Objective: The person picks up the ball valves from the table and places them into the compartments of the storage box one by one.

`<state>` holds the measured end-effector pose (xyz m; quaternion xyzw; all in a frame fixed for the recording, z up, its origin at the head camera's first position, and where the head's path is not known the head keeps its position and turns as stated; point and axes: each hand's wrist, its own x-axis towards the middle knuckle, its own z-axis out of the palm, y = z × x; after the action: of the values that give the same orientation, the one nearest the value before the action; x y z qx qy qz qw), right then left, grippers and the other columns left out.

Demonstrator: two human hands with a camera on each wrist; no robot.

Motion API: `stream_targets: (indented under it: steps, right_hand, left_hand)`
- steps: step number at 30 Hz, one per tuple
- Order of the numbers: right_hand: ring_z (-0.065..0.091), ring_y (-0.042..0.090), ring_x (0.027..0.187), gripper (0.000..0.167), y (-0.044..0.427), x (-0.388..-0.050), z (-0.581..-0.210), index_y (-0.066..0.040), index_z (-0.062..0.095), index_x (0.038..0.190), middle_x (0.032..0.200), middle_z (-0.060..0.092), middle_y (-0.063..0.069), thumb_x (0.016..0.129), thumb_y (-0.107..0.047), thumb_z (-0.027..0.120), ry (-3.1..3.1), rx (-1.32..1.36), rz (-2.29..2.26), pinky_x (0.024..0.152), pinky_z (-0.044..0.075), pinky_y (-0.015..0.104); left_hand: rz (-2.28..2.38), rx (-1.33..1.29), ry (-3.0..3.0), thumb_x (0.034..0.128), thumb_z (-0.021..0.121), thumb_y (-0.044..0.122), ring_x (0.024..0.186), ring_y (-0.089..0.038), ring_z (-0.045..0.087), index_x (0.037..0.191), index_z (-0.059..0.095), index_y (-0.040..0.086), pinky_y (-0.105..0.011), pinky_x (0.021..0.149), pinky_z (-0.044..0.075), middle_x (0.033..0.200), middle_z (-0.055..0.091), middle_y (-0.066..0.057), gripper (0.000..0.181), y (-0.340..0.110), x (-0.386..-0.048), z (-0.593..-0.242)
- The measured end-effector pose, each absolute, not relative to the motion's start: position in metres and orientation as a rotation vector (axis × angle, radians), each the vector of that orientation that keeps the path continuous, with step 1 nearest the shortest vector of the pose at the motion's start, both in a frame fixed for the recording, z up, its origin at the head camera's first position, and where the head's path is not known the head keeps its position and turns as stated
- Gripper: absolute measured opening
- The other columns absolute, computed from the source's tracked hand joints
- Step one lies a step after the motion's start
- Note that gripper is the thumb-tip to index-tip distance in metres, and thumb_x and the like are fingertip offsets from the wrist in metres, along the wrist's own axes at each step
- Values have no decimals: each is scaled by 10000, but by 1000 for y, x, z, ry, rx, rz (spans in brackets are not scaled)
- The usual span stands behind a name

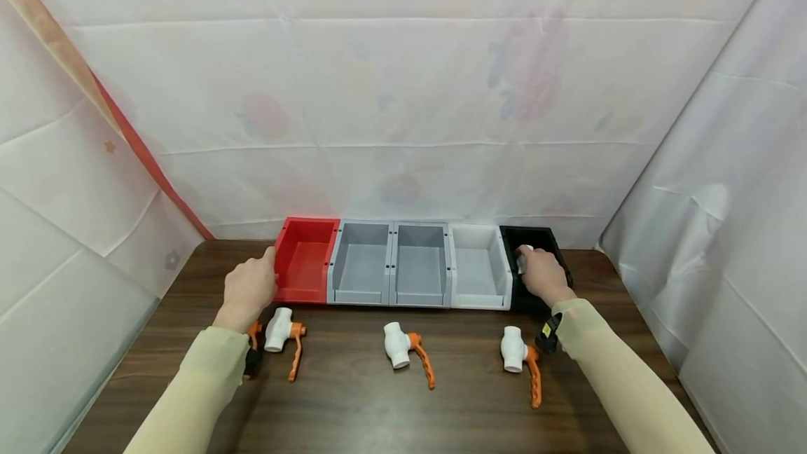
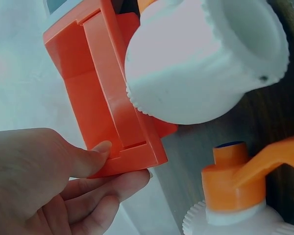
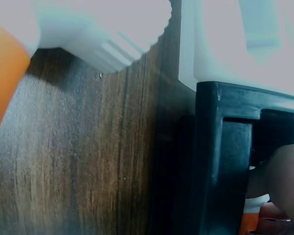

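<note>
My left hand (image 1: 248, 287) is at the outer side of the red bin (image 1: 307, 258). In the left wrist view its thumb and fingers pinch the red wall. My right hand (image 1: 546, 277) reaches into the black bin (image 3: 230, 152) at the row's right end and holds a white ball valve (image 1: 522, 262) with an orange part, mostly hidden by the hand and bin wall. On the table lie similar valves with orange lever handles: a left valve (image 1: 278, 330), a middle valve (image 1: 396, 345) and a right valve (image 1: 513, 349). Another orange handle (image 1: 254, 332) shows partly behind the left wrist.
Between the red and black bins stand two grey bins, the left grey bin (image 1: 362, 265) and the right grey bin (image 1: 420, 265), then a white bin (image 1: 481, 268). All stand side by side on the brown wooden table (image 1: 353, 412). White curtains (image 1: 403, 90) hang behind and at both sides.
</note>
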<state>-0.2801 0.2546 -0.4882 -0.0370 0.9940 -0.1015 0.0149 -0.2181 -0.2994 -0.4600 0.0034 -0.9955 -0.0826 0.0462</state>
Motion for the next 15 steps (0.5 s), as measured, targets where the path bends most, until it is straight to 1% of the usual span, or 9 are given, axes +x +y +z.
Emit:
stream_targets:
  steps: [3,8,15]
  right_hand:
    - [594,460,1031,513,254,-280,-488,-58,520,1388,1217,572,304,886,-15,613,3083,-104,-307,735,528,578]
    - [580,474,1070,510,254,-279,-485,-51,484,1430,1261,555,313,925,3,533,3066,-107,-256,745,526,584]
    - [588,489,1061,447,252,-280,-488,-53,485,1406,1274,542,331,972,48,457,3079,-155,-217,767,524,591]
  left_hand:
    - [-252,12,-3042,908,663,60,579,-337,606,1234,472,-58,-489,467,508,765,638,-226,395,-298,-219,-459]
    - [-257,19,-3053,907,667,59,594,-341,612,1241,469,-55,-499,486,520,796,648,-238,404,-296,-220,-458]
    - [-251,19,-3052,917,658,70,580,-333,605,1251,467,-56,-488,473,514,774,645,-227,405,-297,-220,-460]
